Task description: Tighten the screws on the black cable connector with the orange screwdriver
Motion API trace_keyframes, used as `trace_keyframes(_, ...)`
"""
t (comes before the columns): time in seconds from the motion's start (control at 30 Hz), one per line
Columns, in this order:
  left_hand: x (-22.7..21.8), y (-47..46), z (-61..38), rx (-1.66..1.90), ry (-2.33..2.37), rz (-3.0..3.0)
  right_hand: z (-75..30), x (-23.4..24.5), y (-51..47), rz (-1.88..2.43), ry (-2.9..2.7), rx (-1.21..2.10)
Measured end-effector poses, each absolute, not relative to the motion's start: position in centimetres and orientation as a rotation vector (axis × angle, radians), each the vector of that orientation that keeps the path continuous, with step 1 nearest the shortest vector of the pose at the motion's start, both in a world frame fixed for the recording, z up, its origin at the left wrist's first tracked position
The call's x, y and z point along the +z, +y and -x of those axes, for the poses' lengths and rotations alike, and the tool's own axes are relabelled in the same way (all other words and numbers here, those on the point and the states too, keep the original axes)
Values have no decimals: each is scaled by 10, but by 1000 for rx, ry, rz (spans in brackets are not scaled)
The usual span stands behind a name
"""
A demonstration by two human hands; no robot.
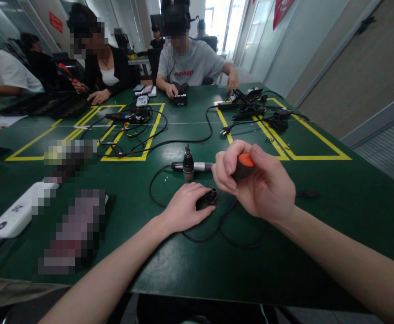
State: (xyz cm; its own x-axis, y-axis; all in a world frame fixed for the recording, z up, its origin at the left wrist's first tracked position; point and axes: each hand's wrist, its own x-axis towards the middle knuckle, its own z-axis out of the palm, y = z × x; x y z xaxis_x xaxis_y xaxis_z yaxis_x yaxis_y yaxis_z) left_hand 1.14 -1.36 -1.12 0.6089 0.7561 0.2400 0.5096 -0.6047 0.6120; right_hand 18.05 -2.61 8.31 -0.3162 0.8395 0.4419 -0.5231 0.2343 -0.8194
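Observation:
My left hand (187, 204) rests on the green table (169, 265), with thumb and fingers closed around a small black round part (211, 196) that has a metal collar on top. My right hand (260, 182) is raised just to the right of it, wrapped round the dark handle of a screwdriver (244, 166) with an orange end. Its shaft is mostly hidden by my fingers. Beyond my left hand stands a black cone-shaped tool head (188, 164) with a thin metal tip. Behind that lies a silver and black cylindrical tool body (201, 167) with a cable.
A black cable (197, 241) loops under and around my hands. To the left lie a white power bank-like device (16, 211) and a blurred phone-like object (75, 225). Farther back are tangled cables (136, 119) and black gear (251, 105) in yellow-taped areas. Other people sit across.

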Motion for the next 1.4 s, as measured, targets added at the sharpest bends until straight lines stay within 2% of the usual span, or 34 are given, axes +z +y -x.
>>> trace_keyframes(1.4, -10, -14, -11, 646, 1010, -2340, -179, 86, -27, 419, -1281, 1384)
